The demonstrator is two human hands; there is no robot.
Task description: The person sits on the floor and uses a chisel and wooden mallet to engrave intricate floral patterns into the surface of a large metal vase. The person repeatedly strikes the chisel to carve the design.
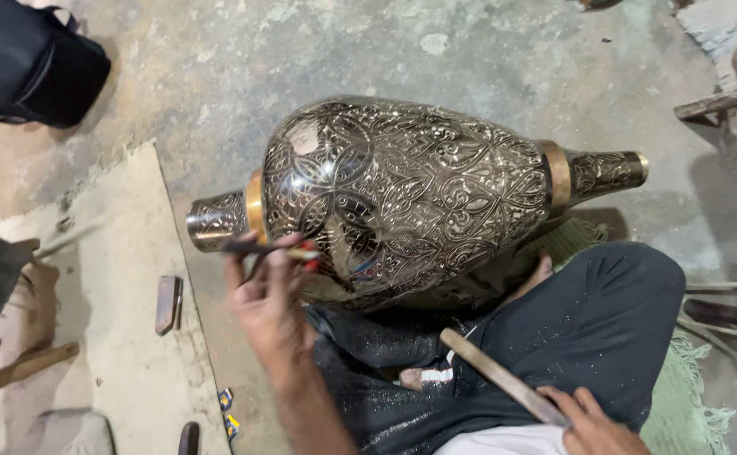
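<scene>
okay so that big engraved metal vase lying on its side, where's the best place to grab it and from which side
Probably the two narrow necks of the vase, just outside the gold bands: one by the left hand, the other toward the upper right. Come from both ends, one hand each. The belly looks too wide and rounded to grasp, and it rests against the person's leg.

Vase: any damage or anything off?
One oddity: the vase has a dull, bare patch near its upper left shoulder, where the engraved pattern breaks off. The left hand holds a thin tool against it lower down.

floor: concrete floor (217, 67); board (124, 278) | on board: small block (167, 303); wooden handle (19, 368) | top left: black bag (32, 59) | right: green mat (680, 404)
</scene>
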